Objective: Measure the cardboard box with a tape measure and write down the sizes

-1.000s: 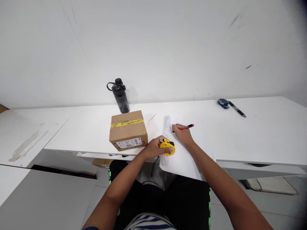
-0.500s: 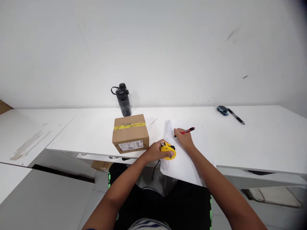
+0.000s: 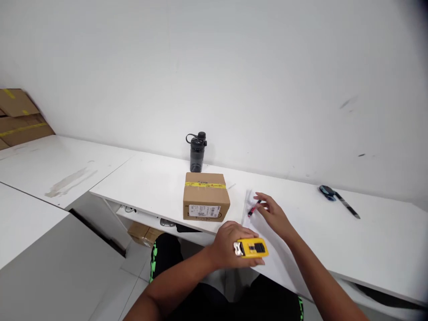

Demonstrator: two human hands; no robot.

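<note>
My left hand (image 3: 230, 245) is wrapped round a yellow tape measure (image 3: 254, 248), held in front of the table's edge with its metal hook end to the left. No blade is drawn out. Over the white paper (image 3: 272, 249), my right hand (image 3: 272, 214) has its fingers apart. A red and black pen (image 3: 254, 208) lies slantwise on the paper right at those fingertips; whether they still touch it is hard to see. Left of the paper sits a closed cardboard box (image 3: 206, 196) with yellow tape on top and a white label on its front.
Behind the box stands a dark water bottle (image 3: 197, 154). A dark blue object (image 3: 327, 192) and a black-and-grey pen-like item (image 3: 347, 206) lie at the right. More cardboard boxes (image 3: 22, 118) are stacked far left. Below the white tabletop (image 3: 150, 178) is an open shelf (image 3: 147, 219).
The view has turned left. My left hand has lifted the tape measure off the paper toward me. My right hand has left its writing grip, and the pen now lies with its red end toward me.
</note>
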